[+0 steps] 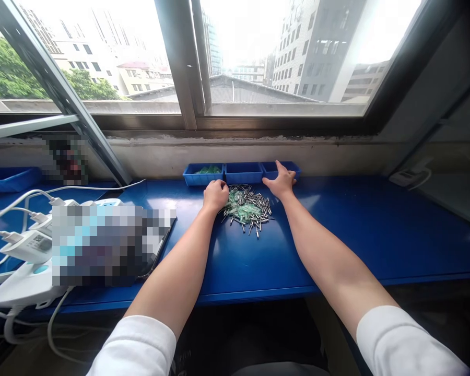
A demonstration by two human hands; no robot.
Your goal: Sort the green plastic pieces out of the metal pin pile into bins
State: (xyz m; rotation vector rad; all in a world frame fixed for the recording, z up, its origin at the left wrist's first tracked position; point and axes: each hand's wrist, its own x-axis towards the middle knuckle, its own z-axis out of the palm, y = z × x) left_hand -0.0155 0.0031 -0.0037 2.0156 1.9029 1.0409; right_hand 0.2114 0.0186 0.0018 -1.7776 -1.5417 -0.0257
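A pile of small slim metal rods (260, 206), mixed with crumpled green translucent pieces (246, 213), lies on the blue tabletop. My left hand (216, 196) is at the pile's left edge, fingers curled together; whatever they hold, if anything, is hidden. My right hand (282, 183) reaches to the right blue bin (296, 170), thumb and fingers spread over its front wall; I cannot tell whether it touches the bin. Beside that stand a middle blue bin (243, 173) with nothing visible inside and a left blue bin (201, 179) containing green pieces.
White power strips (27, 282) with plugs and cables crowd the left side, next to a blurred flat object (102, 245). A blue tray (11, 180) sits far left behind a metal post (97, 141). The wall and window (238, 120) bound the table's back.
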